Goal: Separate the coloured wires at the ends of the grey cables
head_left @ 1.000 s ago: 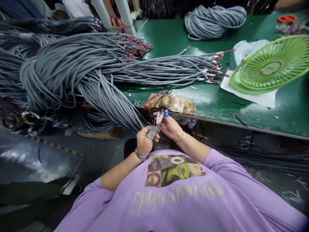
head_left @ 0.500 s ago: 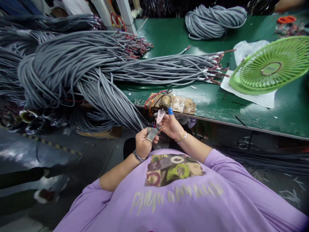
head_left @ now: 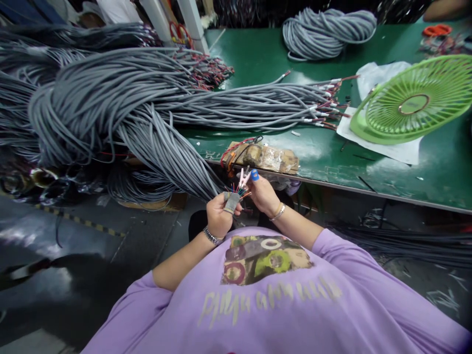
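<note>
My left hand (head_left: 219, 216) is closed around the end of a grey cable, below the table edge. A grey fabric cover (head_left: 231, 202) sits on one of its fingers. Thin coloured wires (head_left: 236, 189) fan out above that grip. My right hand (head_left: 264, 196), with blue tape on its thumb, pinches a small pale pink V-shaped clip-like tool (head_left: 243, 178) right at the wires. Fingers hide part of the tool and the wire tips. A thick bundle of grey cables (head_left: 173, 152) slopes down from the table towards my left hand.
More grey cables (head_left: 239, 105) with stripped ends lie across the green table (head_left: 250, 49). A taped wooden block (head_left: 280, 158) sits at its front edge. To the right stands a green fan (head_left: 413, 103); a coiled cable (head_left: 328, 32) and orange-handled scissors (head_left: 437, 30) lie behind.
My right thumb has bent down onto the pink tool, which now shows as an open V by the wires. My left hand stays put. A passer-by's legs at the left have moved.
</note>
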### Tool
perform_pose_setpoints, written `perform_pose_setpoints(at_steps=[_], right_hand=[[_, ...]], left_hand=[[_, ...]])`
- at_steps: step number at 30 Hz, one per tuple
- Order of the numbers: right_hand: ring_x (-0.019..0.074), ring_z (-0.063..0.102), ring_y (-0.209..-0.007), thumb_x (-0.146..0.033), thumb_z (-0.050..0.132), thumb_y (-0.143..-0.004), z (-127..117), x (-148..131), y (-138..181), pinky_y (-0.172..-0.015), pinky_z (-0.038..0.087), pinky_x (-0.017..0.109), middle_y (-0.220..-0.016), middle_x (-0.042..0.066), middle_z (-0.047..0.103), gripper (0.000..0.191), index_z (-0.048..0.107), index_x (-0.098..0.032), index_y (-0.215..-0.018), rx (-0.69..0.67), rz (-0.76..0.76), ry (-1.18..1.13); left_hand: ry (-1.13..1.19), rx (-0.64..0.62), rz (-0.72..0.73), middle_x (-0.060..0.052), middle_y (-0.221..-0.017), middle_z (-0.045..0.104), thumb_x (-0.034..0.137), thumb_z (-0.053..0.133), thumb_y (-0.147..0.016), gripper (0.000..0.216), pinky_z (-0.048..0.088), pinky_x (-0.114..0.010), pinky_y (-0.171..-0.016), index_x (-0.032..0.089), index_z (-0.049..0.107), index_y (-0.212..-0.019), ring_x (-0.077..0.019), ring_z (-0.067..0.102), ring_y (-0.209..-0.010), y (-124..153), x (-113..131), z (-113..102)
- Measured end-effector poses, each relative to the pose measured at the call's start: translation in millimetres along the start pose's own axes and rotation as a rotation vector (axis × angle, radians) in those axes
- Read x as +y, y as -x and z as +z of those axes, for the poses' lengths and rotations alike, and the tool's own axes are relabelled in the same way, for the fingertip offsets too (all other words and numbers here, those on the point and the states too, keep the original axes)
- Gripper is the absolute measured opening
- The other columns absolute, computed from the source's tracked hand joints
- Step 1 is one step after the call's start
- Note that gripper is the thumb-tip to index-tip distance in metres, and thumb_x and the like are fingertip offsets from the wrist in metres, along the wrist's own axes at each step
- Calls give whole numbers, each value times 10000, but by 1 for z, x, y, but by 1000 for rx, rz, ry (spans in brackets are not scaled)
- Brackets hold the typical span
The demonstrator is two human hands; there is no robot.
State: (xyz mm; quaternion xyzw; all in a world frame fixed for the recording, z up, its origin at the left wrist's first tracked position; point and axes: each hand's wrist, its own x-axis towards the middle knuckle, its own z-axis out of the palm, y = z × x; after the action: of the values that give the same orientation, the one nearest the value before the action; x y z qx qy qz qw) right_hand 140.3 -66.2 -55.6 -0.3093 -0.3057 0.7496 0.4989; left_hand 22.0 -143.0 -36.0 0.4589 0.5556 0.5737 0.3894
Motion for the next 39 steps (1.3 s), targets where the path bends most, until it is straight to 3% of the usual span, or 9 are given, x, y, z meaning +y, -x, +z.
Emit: perform_pose_setpoints(at_steps=[4,12,24,32,39], right_hand=[[99,484,-561,-622,700,-736,8,-6,-3,-554,413,237,-631,-7,583,467,666,-158,-769,-32,171,-148],[94,477,-543,-549,700,-782,14,-8,-4,-573,424,237,-596,-14,578,398,675,-154,-738,53,163,-222],[115,535,-587,-671,566,-822,9,-13,2,-562,460,237,-718,19,647,495,640,-184,-771,-48,304,-278],[101,536,-629,-528,627,-849,5,-11,3,-555,429,207,-732,14,650,357,692,-178,-865,-70,196,-208],[89,527,-581,-545,707,-779,6,-12,2,-530,425,198,-656,-8,620,381,679,-167,-818,-32,237,-204]], left_hand=[[-9,-13,-7,9,-540,640,384,659,-802,239,470,-173,-430,152,676,-745,-81,563,-428,-1,-1,1],[-40,-18,-28,11,-534,637,361,646,-804,218,464,-167,-422,154,676,-740,-78,558,-421,-3,-2,2],[-23,-11,19,0,-556,659,372,676,-783,213,491,-180,-439,161,695,-760,-89,577,-436,4,-2,-2],[-39,25,26,7,-548,650,371,665,-789,215,488,-179,-443,160,687,-755,-87,573,-434,2,0,-3],[-11,38,32,10,-552,644,364,655,-803,211,479,-175,-438,158,684,-768,-84,571,-441,-2,-2,-3]])
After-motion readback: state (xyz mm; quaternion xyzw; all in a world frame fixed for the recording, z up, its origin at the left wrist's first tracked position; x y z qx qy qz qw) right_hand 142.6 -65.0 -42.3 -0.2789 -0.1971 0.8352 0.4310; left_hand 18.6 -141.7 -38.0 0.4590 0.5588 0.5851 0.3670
